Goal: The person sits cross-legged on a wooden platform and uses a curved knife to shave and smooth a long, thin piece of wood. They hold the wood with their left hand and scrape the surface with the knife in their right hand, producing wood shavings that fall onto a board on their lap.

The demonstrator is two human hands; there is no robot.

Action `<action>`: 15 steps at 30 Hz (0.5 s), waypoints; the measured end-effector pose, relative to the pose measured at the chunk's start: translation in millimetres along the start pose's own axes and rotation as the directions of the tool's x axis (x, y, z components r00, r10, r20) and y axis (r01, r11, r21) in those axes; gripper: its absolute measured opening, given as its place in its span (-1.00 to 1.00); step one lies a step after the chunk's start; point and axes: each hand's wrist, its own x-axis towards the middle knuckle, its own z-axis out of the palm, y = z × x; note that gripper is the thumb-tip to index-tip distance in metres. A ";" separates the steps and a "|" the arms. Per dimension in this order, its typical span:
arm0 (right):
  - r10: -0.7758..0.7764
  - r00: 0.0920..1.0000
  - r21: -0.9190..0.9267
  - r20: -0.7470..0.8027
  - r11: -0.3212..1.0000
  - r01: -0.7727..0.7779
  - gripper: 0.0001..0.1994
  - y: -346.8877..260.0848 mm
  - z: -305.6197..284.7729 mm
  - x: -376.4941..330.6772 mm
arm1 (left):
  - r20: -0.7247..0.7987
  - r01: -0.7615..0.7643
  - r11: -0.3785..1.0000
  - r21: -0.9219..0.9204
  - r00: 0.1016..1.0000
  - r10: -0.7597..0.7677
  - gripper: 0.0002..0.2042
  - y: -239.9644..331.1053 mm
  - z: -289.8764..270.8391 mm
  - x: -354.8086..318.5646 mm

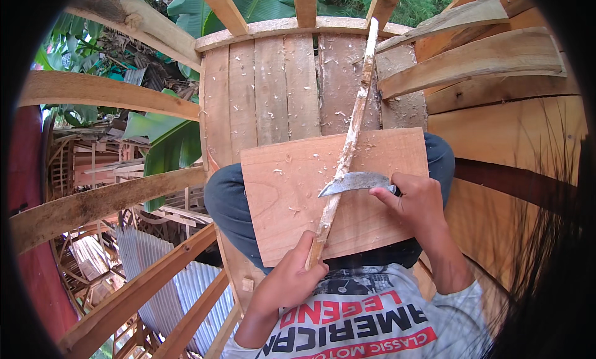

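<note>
At the near end of the slender wooden stick (352,137), the left hand (290,278) has its fingers wrapped round the wood. Across from it, to the right, the right hand (414,202) is closed on a curved knife (359,182), thumb against the blade's base, the handle hidden in the grip. From those fingers the blade points left and crosses the stick, seemingly against it, farther up than the left hand. The stick's long axis runs from near left to far right, slanting over the board (264,225) on the person's lap and past its far edge above the floor planks (242,95). It looks roughly whittled: mottled white and brown, tan at the near end, pale at the far tip. Curled shavings (277,171) dot the board.
</note>
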 end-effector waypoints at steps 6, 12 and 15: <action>-0.109 0.994 0.047 -0.005 0.993 0.110 -0.47 2.9 8.6 2.3 | -0.035 0.045 0.999 -0.010 0.998 -0.046 -0.66 -1.2 5.0 -2.7; -0.221 0.974 0.095 0.053 0.972 0.216 -0.46 -18.6 -2.9 -9.1 | -0.039 0.020 0.998 0.062 0.999 -0.018 -0.64 4.5 3.3 2.6; -0.043 0.998 0.020 -0.055 0.999 0.044 -0.45 5.0 7.5 12.1 | -0.054 0.045 0.997 0.055 0.998 -0.042 -0.64 5.5 9.2 1.3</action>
